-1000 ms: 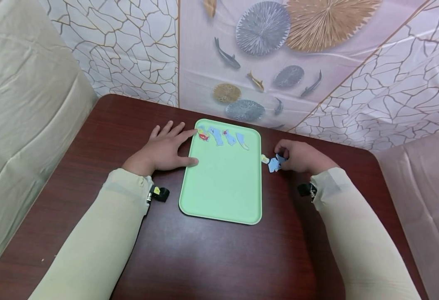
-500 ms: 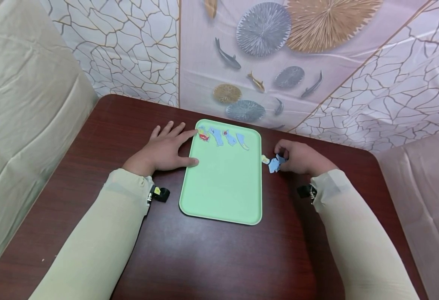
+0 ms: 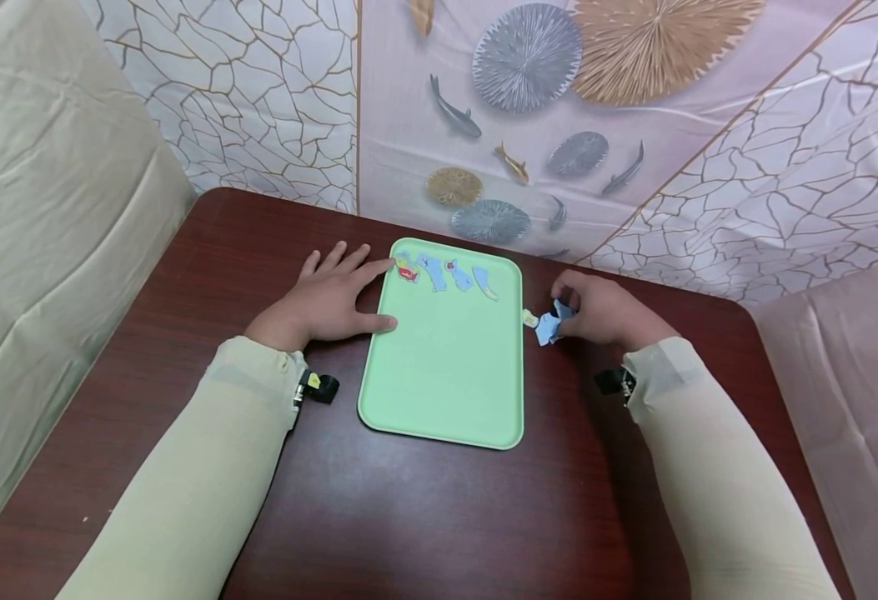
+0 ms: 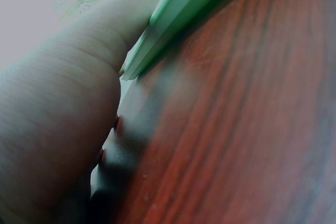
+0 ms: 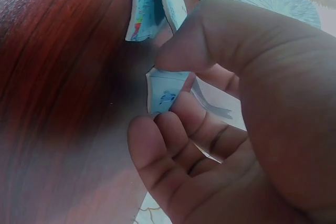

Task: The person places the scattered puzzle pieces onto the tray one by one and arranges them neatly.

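My left hand (image 3: 329, 296) lies with fingers spread at the left side of a pale green tray (image 3: 446, 375), its thumb and index fingertip on the rim. To the tray's right, my right hand (image 3: 599, 312) pinches a light blue puzzle piece (image 5: 167, 90) between thumb and fingers. This piece is tilted and shows a small dark blue drawing in the right wrist view. Beside it on the table are another light blue puzzle piece (image 3: 547, 330) and a small yellow-and-white puzzle piece (image 3: 530, 318), the latter right at the tray's edge.
Along the tray's far end lie several puzzle pieces in a row: a red-and-yellow piece (image 3: 407, 268), then light blue pieces (image 3: 433, 273). The dark reddish-brown wooden table (image 3: 439, 517) backs onto a patterned cloth (image 3: 258, 100).
The right hand has risen slightly, and the light blue puzzle piece in its fingers has tipped up. The left hand and the tray have stayed in place.
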The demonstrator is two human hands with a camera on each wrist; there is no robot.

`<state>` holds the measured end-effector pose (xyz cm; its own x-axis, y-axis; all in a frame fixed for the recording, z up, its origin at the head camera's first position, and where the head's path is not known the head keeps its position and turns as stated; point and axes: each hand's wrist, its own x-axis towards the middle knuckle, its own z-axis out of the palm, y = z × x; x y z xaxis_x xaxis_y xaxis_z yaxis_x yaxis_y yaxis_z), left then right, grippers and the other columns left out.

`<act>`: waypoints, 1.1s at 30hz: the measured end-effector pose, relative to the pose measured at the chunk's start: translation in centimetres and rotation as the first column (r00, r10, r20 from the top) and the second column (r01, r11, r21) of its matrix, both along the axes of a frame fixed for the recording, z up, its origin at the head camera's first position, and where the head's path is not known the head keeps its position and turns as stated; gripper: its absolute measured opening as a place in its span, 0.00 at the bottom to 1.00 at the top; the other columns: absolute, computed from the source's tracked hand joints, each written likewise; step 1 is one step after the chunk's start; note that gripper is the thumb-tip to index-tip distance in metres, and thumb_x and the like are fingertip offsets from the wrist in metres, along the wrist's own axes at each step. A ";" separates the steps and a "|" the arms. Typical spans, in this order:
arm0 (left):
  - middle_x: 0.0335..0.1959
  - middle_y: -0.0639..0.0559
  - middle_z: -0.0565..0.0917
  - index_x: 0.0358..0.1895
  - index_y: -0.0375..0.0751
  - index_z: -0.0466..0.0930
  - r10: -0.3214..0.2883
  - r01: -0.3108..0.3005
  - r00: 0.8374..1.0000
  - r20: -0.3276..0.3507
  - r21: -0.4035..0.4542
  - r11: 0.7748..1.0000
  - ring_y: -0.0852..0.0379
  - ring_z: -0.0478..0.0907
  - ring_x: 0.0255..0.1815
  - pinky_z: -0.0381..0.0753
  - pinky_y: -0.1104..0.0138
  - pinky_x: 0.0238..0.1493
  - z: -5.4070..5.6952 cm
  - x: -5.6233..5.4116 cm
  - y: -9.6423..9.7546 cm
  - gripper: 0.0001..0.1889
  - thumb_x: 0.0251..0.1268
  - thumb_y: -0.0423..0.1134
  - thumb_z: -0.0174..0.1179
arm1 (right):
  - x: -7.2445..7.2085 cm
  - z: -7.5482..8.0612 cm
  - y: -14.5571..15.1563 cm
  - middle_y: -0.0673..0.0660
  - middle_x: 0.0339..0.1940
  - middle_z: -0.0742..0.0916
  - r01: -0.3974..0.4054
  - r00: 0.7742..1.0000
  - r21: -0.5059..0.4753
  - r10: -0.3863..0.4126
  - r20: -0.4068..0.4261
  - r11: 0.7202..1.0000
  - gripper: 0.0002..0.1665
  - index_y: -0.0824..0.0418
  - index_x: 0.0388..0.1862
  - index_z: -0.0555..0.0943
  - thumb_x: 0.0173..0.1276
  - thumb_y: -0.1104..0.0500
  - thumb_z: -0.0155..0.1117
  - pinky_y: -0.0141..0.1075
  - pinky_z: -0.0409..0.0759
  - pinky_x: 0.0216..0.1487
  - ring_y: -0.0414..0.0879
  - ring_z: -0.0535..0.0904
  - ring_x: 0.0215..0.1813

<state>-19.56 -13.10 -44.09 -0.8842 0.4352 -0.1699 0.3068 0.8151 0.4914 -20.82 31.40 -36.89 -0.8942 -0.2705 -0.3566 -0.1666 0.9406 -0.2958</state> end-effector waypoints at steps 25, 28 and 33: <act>0.97 0.45 0.45 0.94 0.73 0.50 0.000 0.000 1.000 0.004 -0.001 1.000 0.35 0.30 0.98 0.30 0.31 0.91 0.3 0.1 -0.1 0.53 0.71 0.79 0.64 | 0.6 1.4 -2.8 0.64 0.49 0.86 -0.078 0.990 -0.066 0.069 -0.120 0.995 0.26 0.58 0.61 0.80 0.64 0.64 0.75 0.55 0.82 0.55 0.59 0.82 0.50; 0.97 0.45 0.45 0.94 0.73 0.50 0.000 0.000 1.000 0.003 0.000 1.000 0.35 0.30 0.98 0.30 0.31 0.91 0.2 0.1 -0.1 0.53 0.71 0.79 0.64 | 0.8 1.4 -3.6 0.63 0.49 0.86 -0.095 0.987 -0.078 0.083 -0.139 0.992 0.25 0.57 0.61 0.81 0.66 0.63 0.77 0.54 0.82 0.54 0.58 0.82 0.50; 0.97 0.44 0.45 0.94 0.73 0.50 -0.001 0.001 1.000 -0.002 -0.004 1.000 0.34 0.30 0.98 0.31 0.31 0.91 0.1 0.0 -0.1 0.53 0.71 0.78 0.64 | 1.1 1.6 -4.7 0.62 0.50 0.86 -0.103 0.986 -0.090 0.090 -0.141 0.991 0.24 0.57 0.62 0.82 0.70 0.59 0.79 0.52 0.82 0.54 0.57 0.82 0.50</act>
